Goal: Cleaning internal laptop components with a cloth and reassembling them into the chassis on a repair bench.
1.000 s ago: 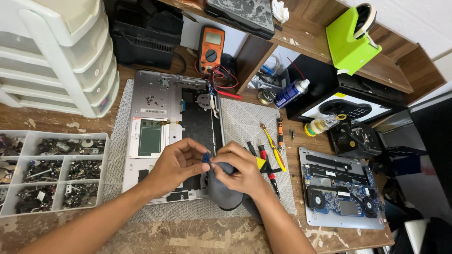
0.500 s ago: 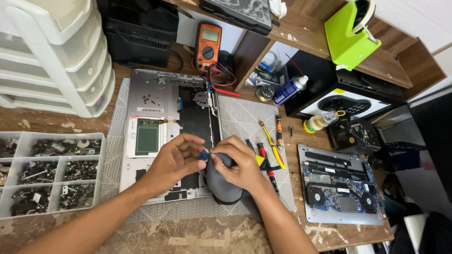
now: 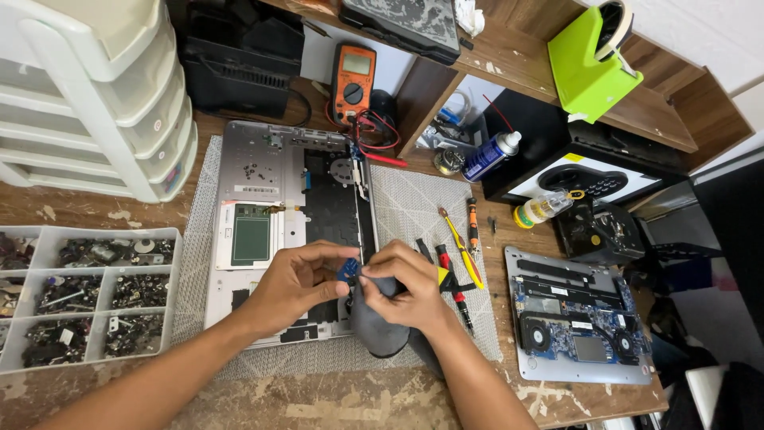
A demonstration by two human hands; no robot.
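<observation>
1. A small blue part [image 3: 348, 269] was pinched between the fingertips of the left hand [image 3: 296, 285] and the right hand [image 3: 402, 288], above the opened laptop base [image 3: 263, 199].
2. A dark grey cloth [image 3: 374, 326] was also clasped under the right hand.
3. It was judged that the part could slip from so light a pinch and be lost among the exposed boards.
4. One multimeter [image 3: 352, 72], one spray can [image 3: 489, 155], one parts tray [image 3: 83, 296] and a second opened laptop [image 3: 577, 314] were counted; the loose screwdrivers [image 3: 461, 239] could not be counted exactly.

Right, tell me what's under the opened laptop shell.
The laptop shell lies on a grey patterned mat, which rests on the wooden table. Both hands hover above its lower edge, covering that part. Anything directly beneath the shell is hidden.
</observation>
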